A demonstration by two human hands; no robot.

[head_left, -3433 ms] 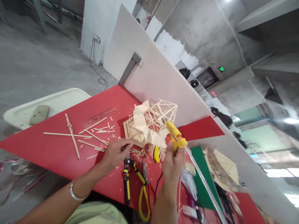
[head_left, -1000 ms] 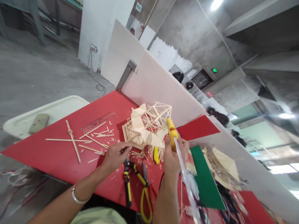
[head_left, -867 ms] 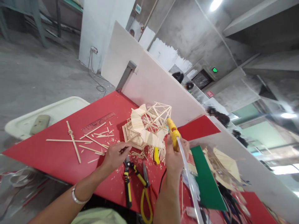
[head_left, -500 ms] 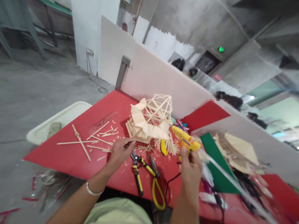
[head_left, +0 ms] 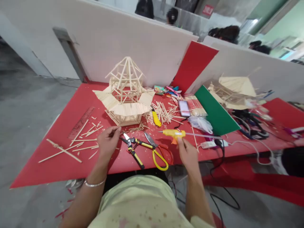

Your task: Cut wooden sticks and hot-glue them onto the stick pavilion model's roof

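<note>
My right hand (head_left: 188, 152) grips a yellow hot glue gun (head_left: 174, 133), its nozzle pointing left and a long pale glue stick trailing out behind. At the front of a wooden-stick model of a tiered pavilion (head_left: 129, 107), my left hand (head_left: 108, 142) has thumb and fingertips pinched together; whether anything tiny is between them I cannot make out. Pliers with black-and-yellow handles (head_left: 134, 150) lie spread between my hands. Beside them are scissors with a yellow loop handle (head_left: 160, 158). A yellow utility knife (head_left: 156, 118) rests right of the model.
Loose sticks (head_left: 163, 112) and cut pieces litter the red table (head_left: 54, 171). A ruler (head_left: 82, 122) lies at left. Toward the right are a phone (head_left: 184, 108), a plastic bag (head_left: 201, 124), a green board (head_left: 215, 110) and a power strip (head_left: 211, 144). A white partition (head_left: 147, 41) stands behind.
The view has levelled and swung right. The glue gun has moved away from the model, down and to the right; my left hand stays pinched near the model's base.
</note>
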